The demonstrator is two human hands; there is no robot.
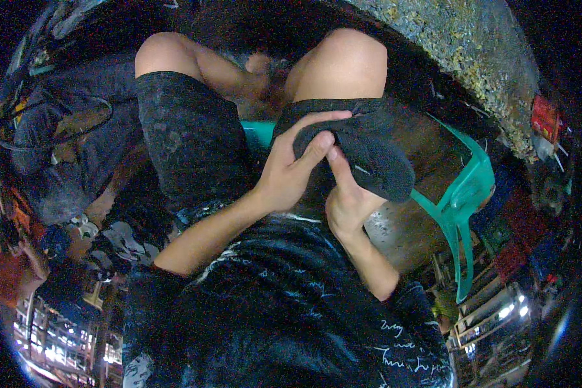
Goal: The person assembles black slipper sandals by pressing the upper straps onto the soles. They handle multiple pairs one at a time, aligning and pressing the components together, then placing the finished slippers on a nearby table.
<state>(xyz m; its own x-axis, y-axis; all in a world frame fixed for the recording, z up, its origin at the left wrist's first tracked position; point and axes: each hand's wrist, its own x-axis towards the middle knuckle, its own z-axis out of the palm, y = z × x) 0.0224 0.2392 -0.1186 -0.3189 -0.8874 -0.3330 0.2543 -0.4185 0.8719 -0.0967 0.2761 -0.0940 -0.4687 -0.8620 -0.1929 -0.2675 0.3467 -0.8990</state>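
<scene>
L grip (286,169) grasps L end of dk sole-shaped pc (376,158), thumb on top; pc is over R thigh (337,79), long axis slanting upper L to lower R, rounded end pointing lower R. R grip (350,208) grasps its near edge. Green chair (467,176) far R.

Person's hands (288,178): two. Dark cloth item (378,158) in fingers (317,150): one. Green chair (475,174) right of fingers: one. Bare knees (352,61) beyond fingers: two.
</scene>
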